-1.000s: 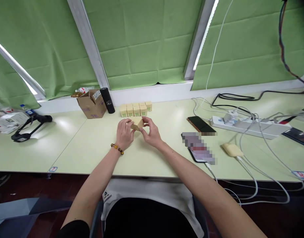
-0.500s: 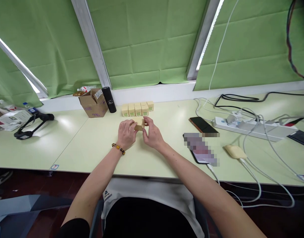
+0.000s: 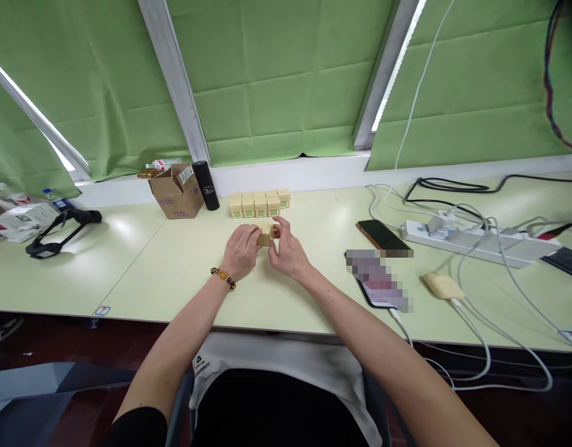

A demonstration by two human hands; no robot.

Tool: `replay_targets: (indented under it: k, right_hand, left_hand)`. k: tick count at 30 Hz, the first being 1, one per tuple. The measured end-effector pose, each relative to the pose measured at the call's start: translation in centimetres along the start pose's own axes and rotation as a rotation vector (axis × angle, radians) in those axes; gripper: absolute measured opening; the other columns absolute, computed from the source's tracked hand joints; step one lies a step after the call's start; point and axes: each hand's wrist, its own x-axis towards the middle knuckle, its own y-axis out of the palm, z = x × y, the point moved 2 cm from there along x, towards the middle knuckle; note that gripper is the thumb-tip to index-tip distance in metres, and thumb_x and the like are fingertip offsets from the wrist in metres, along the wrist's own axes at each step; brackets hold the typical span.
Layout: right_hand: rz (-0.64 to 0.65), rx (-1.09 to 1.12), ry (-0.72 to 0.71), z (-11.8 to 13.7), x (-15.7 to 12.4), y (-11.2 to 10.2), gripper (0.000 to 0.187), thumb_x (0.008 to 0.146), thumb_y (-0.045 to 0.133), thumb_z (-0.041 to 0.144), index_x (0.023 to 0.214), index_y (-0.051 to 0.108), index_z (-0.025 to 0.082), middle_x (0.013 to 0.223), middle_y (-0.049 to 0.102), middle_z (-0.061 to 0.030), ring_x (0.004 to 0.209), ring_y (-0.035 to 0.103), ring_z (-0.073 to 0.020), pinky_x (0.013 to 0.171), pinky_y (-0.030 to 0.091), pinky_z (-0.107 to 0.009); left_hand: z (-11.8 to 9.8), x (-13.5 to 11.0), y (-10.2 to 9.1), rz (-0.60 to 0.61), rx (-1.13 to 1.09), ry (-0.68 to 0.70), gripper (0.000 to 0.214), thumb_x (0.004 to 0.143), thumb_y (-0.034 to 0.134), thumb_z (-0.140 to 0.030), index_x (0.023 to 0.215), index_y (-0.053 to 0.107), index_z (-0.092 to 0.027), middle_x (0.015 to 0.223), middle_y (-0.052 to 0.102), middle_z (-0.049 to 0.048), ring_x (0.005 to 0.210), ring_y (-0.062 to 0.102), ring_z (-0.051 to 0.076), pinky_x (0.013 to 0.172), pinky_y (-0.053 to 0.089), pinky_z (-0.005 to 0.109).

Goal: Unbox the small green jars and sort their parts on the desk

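Observation:
A small tan cardboard box (image 3: pixel 266 235) is held between my two hands above the middle of the table. My left hand (image 3: pixel 241 251), with a beaded bracelet at the wrist, wraps its fingers round the box's left side. At the right end of the box, the thumb and fingertips of my right hand (image 3: pixel 288 251) pinch its edge; the exact contact is partly hidden. Just beyond the hands stand several similar small boxes (image 3: pixel 254 205) in a tight group, with green labels on their fronts.
Behind on the left are an open carton (image 3: pixel 178 194) and a black cylinder (image 3: pixel 205 186). A black frame-like device (image 3: pixel 62 233) lies far left. To the right are two phones, a dark one (image 3: pixel 382 236) and a charging one (image 3: pixel 376 282), a power strip (image 3: pixel 472 241), and loose cables.
The box has turned slightly in my hands, and its open-looking top end now appears closed down. My right index finger has lifted a little. The group of boxes is unmoved.

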Motion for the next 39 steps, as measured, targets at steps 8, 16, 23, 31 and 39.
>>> replay_targets:
  k: [8, 16, 23, 31, 39]
  right_hand:
    - [-0.018, -0.013, 0.058, -0.1, 0.2, 0.1, 0.064, 0.090, 0.048, 0.021, 0.150, 0.025, 0.021, 0.106, 0.072, -0.0104, 0.079, 0.070, -0.0264, 0.063, 0.053, -0.035]
    - [-0.013, 0.045, 0.121, -0.6, 0.2, -0.3, 0.052, 0.097, 0.041, 0.020, 0.147, 0.028, 0.022, 0.091, 0.071, -0.0060, 0.060, 0.063, -0.0228, 0.059, 0.051, -0.034]
    - [-0.184, 0.190, 0.143, -1.4, 0.5, -0.4, 0.037, 0.108, 0.031, 0.030, 0.145, 0.032, 0.026, 0.131, 0.068, -0.0190, 0.120, 0.070, -0.0306, 0.082, 0.062, -0.045]
    - [-0.350, 0.065, 0.026, -2.4, 1.1, -1.8, 0.037, 0.103, 0.038, 0.022, 0.133, 0.060, 0.025, 0.145, 0.059, -0.0171, 0.136, 0.060, -0.0325, 0.106, 0.057, -0.059]
    - [-0.194, 0.013, -0.384, -1.2, 1.0, -1.4, 0.041, 0.101, 0.040, 0.018, 0.127, 0.071, 0.028, 0.128, 0.076, -0.0094, 0.130, 0.067, -0.0287, 0.118, 0.049, -0.065]
  left_hand:
    - [-0.6, 0.3, 0.0, 0.070, -0.046, -0.040, 0.055, 0.097, 0.054, -0.015, 0.152, 0.043, -0.016, 0.136, 0.061, 0.0205, 0.129, 0.060, 0.034, 0.105, 0.057, 0.056]
    - [-0.3, 0.1, 0.3, 0.130, -0.047, -0.088, 0.062, 0.094, 0.059, -0.012, 0.153, 0.039, -0.016, 0.137, 0.059, 0.0205, 0.128, 0.058, 0.034, 0.099, 0.060, 0.051]
    - [0.2, -0.3, 0.3, 0.123, -0.161, -0.220, 0.063, 0.093, 0.062, -0.016, 0.151, 0.037, -0.018, 0.140, 0.058, 0.0186, 0.132, 0.056, 0.032, 0.102, 0.059, 0.049]
    - [0.2, -0.4, 0.5, 0.156, -0.226, -0.222, 0.041, 0.097, 0.056, -0.018, 0.137, 0.050, -0.023, 0.137, 0.057, 0.0164, 0.129, 0.056, 0.030, 0.093, 0.061, 0.045]
    - [-0.2, -0.2, 0.2, 0.164, -0.206, -0.225, 0.065, 0.095, 0.057, -0.013, 0.157, 0.039, -0.023, 0.136, 0.057, 0.0162, 0.126, 0.056, 0.029, 0.094, 0.062, 0.045]
